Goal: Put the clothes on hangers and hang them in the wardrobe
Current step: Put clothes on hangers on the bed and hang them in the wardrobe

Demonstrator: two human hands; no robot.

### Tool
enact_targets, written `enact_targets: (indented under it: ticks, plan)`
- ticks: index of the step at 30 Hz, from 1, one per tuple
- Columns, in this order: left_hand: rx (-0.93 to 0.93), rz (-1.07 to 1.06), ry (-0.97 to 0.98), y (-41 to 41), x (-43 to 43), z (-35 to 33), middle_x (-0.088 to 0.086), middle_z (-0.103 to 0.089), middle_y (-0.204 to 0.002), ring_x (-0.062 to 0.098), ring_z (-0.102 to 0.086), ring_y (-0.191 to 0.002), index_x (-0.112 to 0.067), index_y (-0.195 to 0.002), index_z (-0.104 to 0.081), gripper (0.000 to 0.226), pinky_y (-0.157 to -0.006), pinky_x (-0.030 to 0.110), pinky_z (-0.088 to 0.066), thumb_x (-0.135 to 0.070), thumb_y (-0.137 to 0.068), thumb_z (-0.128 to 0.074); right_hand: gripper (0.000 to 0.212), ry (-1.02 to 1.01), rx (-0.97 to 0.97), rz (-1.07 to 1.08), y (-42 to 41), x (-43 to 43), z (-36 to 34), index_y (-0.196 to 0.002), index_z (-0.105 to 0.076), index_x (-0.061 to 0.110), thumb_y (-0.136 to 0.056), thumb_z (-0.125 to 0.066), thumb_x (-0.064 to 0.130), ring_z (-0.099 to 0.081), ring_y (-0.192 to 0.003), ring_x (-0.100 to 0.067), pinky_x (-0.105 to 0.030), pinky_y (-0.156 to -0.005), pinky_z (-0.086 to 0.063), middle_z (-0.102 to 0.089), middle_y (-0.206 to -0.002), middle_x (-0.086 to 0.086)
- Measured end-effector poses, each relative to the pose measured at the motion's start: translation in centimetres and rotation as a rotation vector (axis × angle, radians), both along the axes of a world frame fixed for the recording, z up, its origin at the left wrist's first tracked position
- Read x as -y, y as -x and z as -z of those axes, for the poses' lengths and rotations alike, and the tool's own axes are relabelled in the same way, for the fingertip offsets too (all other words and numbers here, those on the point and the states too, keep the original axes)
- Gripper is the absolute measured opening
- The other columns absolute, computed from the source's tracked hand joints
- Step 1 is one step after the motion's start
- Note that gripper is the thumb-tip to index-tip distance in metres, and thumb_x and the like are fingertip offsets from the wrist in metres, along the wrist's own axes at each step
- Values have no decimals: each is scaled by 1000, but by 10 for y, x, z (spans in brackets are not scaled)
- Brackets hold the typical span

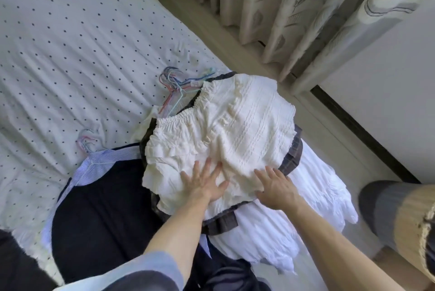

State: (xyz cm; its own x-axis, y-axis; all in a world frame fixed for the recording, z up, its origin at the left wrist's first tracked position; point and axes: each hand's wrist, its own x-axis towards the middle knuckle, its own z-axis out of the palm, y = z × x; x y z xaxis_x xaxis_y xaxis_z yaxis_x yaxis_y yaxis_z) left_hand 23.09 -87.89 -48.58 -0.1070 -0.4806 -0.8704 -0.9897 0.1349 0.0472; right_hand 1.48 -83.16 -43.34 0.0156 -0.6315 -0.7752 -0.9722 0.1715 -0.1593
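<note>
The cream pleated blouse with ruffled neckline (235, 126) is laid on top of the clothes pile on the dotted white bed sheet (70, 43). It is pressed by the left hand (202, 184) and right hand (275, 187), fingers straight and spread. A pale blue striped shirt (98, 163) seems already put on a thin wire hanger (87, 143). The blouse is not yet on one, and the hanging in the wardrobe is judged still to be done.

A blouse (226, 130) lies atop a pile of clothes (270, 231) on the bed (70, 43), centre frame. Hangers (174, 85) lie just behind it, upper left. The left hand (204, 184) and right hand (275, 187) rest on its near edge. Curtains (306, 8) hang upper right.
</note>
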Motion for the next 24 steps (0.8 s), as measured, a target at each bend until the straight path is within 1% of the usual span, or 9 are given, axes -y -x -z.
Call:
enact_targets:
  ticks: [1,3,7,11,14,17,21,22,24]
  plan:
    - [36,5,-27,5,1,-1,-9,33,-159,32,26,-149,-48,-152,15,73,-113,72,6,-76,-92,-17,68,-6,-5,15,3,1,-7,-156,-15,34,-96,-44,48,-7,-152,-26,-44,-121,-19,-8,-166,-4]
    - [34,25,-3,18,4,-14,-4,28,-162,33,20,-151,-44,-155,11,71,-115,69,4,-69,-96,-20,64,55,9,56,12,-2,-24,-156,-20,32,-97,-42,47,-8,-153,-23,-42,-121,-19,-11,-166,-4]
    - [-58,65,82,25,-12,-51,2,13,-167,28,9,-153,-39,-158,0,68,-120,61,2,-49,-101,-36,56,166,29,148,35,-42,-57,-153,-31,31,-100,-42,45,-17,-151,-22,-37,-119,-25,-24,-163,-2]
    - [-152,50,41,46,-54,-85,1,9,-167,28,6,-154,-38,-158,0,72,-121,58,-4,-44,-100,-42,54,215,8,293,53,-109,-91,-153,-32,31,-102,-41,43,-16,-152,-20,-33,-119,-20,-23,-163,-3]
    - [-252,254,142,94,-88,-113,3,0,-168,27,-1,-153,-35,-159,-8,70,-120,58,-9,-43,-98,-41,50,327,-56,406,67,-170,-121,-150,-37,31,-102,-40,43,-21,-150,-18,-31,-118,-20,-32,-160,-1]
    - [-379,500,268,157,-140,-159,2,-10,-166,25,-9,-152,-31,-158,-15,66,-120,55,-13,-42,-98,-40,49,443,-121,563,83,-256,-160,-149,-39,29,-102,-40,41,-23,-150,-18,-30,-120,-16,-34,-159,0]
    - [-591,913,349,229,-248,-226,0,-18,-165,23,-14,-151,-33,-156,-21,63,-120,54,-16,-40,-98,-43,45,627,-228,932,85,-404,-216,-145,-47,28,-101,-45,35,-31,-146,-17,-30,-119,-20,-41,-155,1]
    - [-626,982,362,239,-267,-237,0,-19,-164,23,-14,-152,-35,-156,-21,63,-120,53,-18,-41,-98,-44,44,677,-237,993,83,-428,-223,-144,-49,30,-100,-46,36,-33,-145,-16,-30,-119,-22,-42,-154,2]
    - [-750,1150,363,266,-327,-267,-1,-19,-164,23,-13,-152,-35,-156,-21,63,-120,51,-17,-41,-98,-44,43,755,-328,1203,72,-500,-246,-141,-51,34,-99,-47,39,-31,-145,-15,-32,-120,-24,-43,-154,4]
